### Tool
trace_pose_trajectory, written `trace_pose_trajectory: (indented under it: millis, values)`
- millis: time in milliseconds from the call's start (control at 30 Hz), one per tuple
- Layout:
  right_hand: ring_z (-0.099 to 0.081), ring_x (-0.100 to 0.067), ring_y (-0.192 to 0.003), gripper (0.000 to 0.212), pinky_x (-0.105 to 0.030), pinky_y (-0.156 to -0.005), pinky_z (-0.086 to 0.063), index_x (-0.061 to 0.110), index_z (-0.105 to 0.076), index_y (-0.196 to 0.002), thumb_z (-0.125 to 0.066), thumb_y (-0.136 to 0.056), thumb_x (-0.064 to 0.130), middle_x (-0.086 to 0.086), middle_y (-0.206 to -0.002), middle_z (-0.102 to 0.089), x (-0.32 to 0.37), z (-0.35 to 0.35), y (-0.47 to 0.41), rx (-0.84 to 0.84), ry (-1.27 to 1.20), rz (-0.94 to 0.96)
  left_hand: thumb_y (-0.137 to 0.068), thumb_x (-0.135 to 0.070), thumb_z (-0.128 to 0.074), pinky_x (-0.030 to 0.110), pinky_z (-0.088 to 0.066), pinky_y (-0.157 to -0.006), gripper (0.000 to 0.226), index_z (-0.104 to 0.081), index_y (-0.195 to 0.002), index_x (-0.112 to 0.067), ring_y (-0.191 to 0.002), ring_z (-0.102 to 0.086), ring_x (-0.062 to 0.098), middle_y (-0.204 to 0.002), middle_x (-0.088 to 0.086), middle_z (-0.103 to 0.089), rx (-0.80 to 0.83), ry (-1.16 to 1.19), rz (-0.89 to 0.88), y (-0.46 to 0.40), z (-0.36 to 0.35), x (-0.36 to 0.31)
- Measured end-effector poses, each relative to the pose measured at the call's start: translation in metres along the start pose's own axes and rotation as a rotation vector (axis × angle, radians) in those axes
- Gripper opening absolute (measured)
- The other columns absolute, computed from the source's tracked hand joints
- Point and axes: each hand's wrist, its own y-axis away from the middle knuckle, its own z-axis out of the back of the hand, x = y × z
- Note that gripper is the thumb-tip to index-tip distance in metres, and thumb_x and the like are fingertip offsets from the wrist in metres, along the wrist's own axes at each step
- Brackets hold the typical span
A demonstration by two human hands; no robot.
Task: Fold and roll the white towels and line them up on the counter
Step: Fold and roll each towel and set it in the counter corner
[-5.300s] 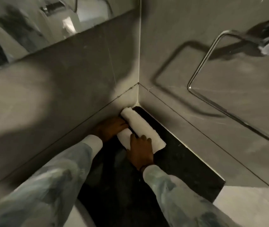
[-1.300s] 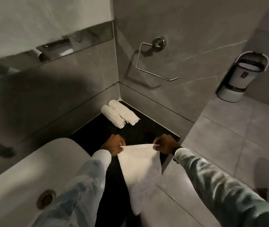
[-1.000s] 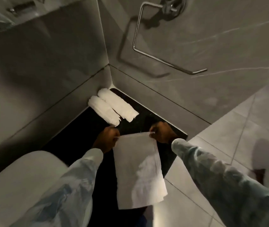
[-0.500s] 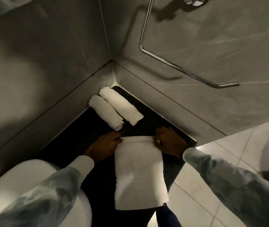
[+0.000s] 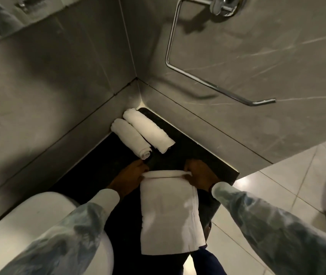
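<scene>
A folded white towel [image 5: 170, 215] lies flat on the black counter [image 5: 102, 165], its near end hanging over the front edge. Its far end is curled into a thin roll. My left hand [image 5: 130, 175] grips the left end of that roll and my right hand [image 5: 200, 173] grips the right end. Two rolled white towels lie side by side in the far corner: the left roll [image 5: 131, 138] and the right roll [image 5: 148, 130], both angled toward the corner and apart from my hands.
A white basin [image 5: 29, 231] sits at the lower left on the counter. A chrome towel ring [image 5: 213, 84] juts from the grey tiled right wall. Light floor tiles [image 5: 277, 195] lie at the right, below the counter edge.
I laid the held towel flat on the counter, and its far edge has now curled into a small roll between my hands. The view has tilted down and closer.
</scene>
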Motion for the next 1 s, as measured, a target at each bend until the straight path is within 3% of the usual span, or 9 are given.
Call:
trace_pose_trajectory:
  millis: [167,300,467,567,633,700,867,933,1000]
  values:
    - [-0.062,-0.032,-0.095,0.035,-0.039,-0.079,-0.053,0.012,-0.065,-0.1,-0.079,-0.068,0.013,-0.012,-0.106,-0.064,-0.002,-0.017,0.016,-0.133,0.459,0.315,-0.077,-0.018,-0.043,0.033,-0.049,-0.07,0.023,-0.062,-0.09,-0.014,-0.086,-0.058,0.03,-0.094,0.012,-0.065,-0.043,-0.221,-0.185,0.012,-0.007,0.004]
    - [-0.057,-0.03,-0.104,0.026,-0.038,-0.084,-0.05,0.017,-0.065,-0.105,-0.072,-0.08,0.018,-0.01,-0.116,-0.06,-0.009,-0.013,0.026,-0.111,0.504,0.443,-0.096,-0.011,-0.043,0.041,-0.043,-0.093,0.022,-0.059,-0.109,-0.004,-0.109,-0.047,0.031,-0.117,0.017,-0.058,-0.033,-0.191,-0.23,0.022,-0.009,-0.001]
    - [-0.057,-0.025,-0.099,0.017,-0.04,-0.083,-0.05,0.015,-0.069,-0.093,-0.058,-0.092,0.027,-0.006,-0.11,-0.061,0.003,0.005,0.038,0.022,0.254,0.283,-0.093,-0.028,-0.044,0.038,-0.048,-0.095,0.03,-0.062,-0.11,-0.011,-0.111,-0.054,0.027,-0.125,0.012,-0.057,0.004,-0.124,-0.269,0.024,0.001,0.003]
    - [-0.065,-0.024,-0.082,0.02,-0.039,-0.08,-0.054,0.006,-0.073,-0.079,-0.065,-0.088,0.023,-0.008,-0.091,-0.07,0.012,0.01,0.023,0.078,-0.016,0.031,-0.087,-0.015,-0.061,0.034,-0.051,-0.09,0.019,-0.071,-0.098,-0.003,-0.102,-0.061,0.029,-0.118,0.016,-0.062,0.102,-0.039,-0.227,0.018,0.006,0.004]
    - [-0.067,-0.025,-0.083,0.017,-0.039,-0.085,-0.054,0.007,-0.075,-0.081,-0.07,-0.085,0.024,-0.007,-0.091,-0.073,0.012,0.006,0.01,0.078,-0.066,-0.083,-0.083,-0.006,-0.066,0.037,-0.052,-0.086,0.01,-0.072,-0.088,0.001,-0.093,-0.063,0.027,-0.104,0.017,-0.067,0.11,0.067,-0.142,0.011,0.008,0.001]
    - [-0.067,-0.026,-0.085,0.016,-0.038,-0.087,-0.053,0.01,-0.075,-0.082,-0.073,-0.082,0.026,-0.006,-0.092,-0.073,0.011,0.002,0.004,0.11,-0.05,-0.09,-0.079,-0.005,-0.067,0.038,-0.055,-0.08,0.004,-0.07,-0.082,-0.004,-0.086,-0.064,0.023,-0.095,0.013,-0.069,0.116,0.137,-0.058,0.006,0.008,-0.002]
    - [-0.064,-0.022,-0.092,0.035,-0.038,-0.083,-0.055,0.015,-0.064,-0.104,-0.078,-0.077,0.034,-0.006,-0.103,-0.067,0.0,-0.001,0.017,0.096,-0.108,-0.056,-0.074,-0.009,-0.07,0.028,-0.051,-0.082,0.033,-0.058,-0.102,-0.022,-0.094,-0.057,0.015,-0.105,0.002,-0.058,0.152,0.21,0.043,0.008,-0.007,0.004]
    - [-0.062,-0.024,-0.103,0.04,-0.039,-0.092,-0.052,0.014,-0.063,-0.115,-0.072,-0.083,0.037,-0.008,-0.113,-0.065,-0.001,-0.006,0.022,0.105,-0.074,-0.042,-0.075,-0.013,-0.07,0.025,-0.048,-0.08,0.029,-0.055,-0.094,-0.028,-0.092,-0.055,0.01,-0.102,-0.003,-0.056,0.101,0.162,0.007,0.011,-0.014,0.006]
    - [-0.053,-0.028,-0.119,0.04,-0.039,-0.104,-0.043,0.014,-0.061,-0.122,-0.064,-0.089,0.037,-0.01,-0.126,-0.059,0.004,-0.011,0.026,0.141,0.054,0.014,-0.076,-0.01,-0.067,0.025,-0.046,-0.079,0.02,-0.056,-0.089,-0.02,-0.089,-0.052,0.009,-0.099,-0.001,-0.056,0.031,0.1,-0.105,0.017,-0.017,0.002]
